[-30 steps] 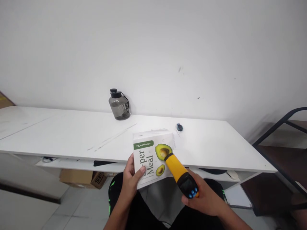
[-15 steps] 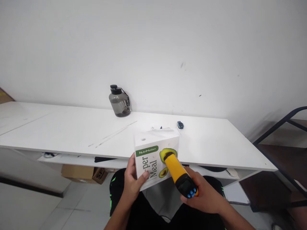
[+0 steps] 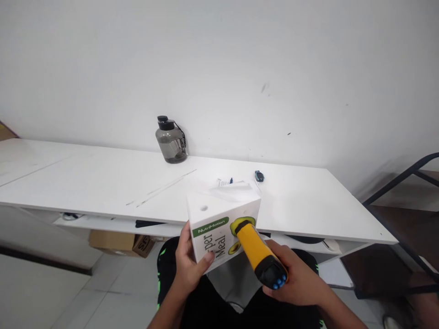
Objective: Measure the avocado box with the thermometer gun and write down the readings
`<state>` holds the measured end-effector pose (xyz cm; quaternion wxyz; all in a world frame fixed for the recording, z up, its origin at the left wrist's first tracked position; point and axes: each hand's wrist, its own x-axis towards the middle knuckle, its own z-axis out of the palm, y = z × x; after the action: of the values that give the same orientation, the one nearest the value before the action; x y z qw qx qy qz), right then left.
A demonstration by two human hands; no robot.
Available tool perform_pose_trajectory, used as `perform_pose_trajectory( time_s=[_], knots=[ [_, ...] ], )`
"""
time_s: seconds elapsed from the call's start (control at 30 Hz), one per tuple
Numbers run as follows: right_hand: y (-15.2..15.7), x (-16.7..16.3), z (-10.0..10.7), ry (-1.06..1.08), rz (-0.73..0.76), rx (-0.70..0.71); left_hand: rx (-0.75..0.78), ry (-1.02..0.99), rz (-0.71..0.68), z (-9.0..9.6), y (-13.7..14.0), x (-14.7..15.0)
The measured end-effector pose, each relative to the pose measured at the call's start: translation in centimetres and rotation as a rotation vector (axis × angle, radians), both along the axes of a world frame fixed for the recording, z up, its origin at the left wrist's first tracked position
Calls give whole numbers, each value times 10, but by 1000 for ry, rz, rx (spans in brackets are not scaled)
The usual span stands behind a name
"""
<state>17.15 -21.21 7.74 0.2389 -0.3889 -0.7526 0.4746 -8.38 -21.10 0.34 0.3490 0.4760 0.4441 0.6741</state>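
Observation:
My left hand grips the left side of a white NutriMotion meal box, its thumb lying across the front. The box is held tilted at the table's front edge; a green label and avocado pictures show on its face, and a small round hole on its top. My right hand is wrapped round the handle of a yellow and black gun-shaped infrared thermometer with blue buttons at its rear. The thermometer's black nose points at the avocado picture; I cannot tell whether it touches the box. Its handle is mostly hidden.
On the white table stand a grey water bottle by the wall and a dark wristwatch. Behind the box lie papers and a small blue-tipped item. Below the table is a cardboard box; a dark metal frame stands right.
The meal box has turned and tipped slightly, showing more of its top. The thermometer has shifted slightly right and down, its rear screen now less visible. Both hands keep their hold.

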Motion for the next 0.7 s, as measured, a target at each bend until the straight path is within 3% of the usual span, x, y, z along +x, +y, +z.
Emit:
perform_pose_trajectory(
  time_s=[0.7],
  knots=[
    [0, -2, 7, 14, -7, 57, -27, 3, 25, 0, -4, 1]
  ],
)
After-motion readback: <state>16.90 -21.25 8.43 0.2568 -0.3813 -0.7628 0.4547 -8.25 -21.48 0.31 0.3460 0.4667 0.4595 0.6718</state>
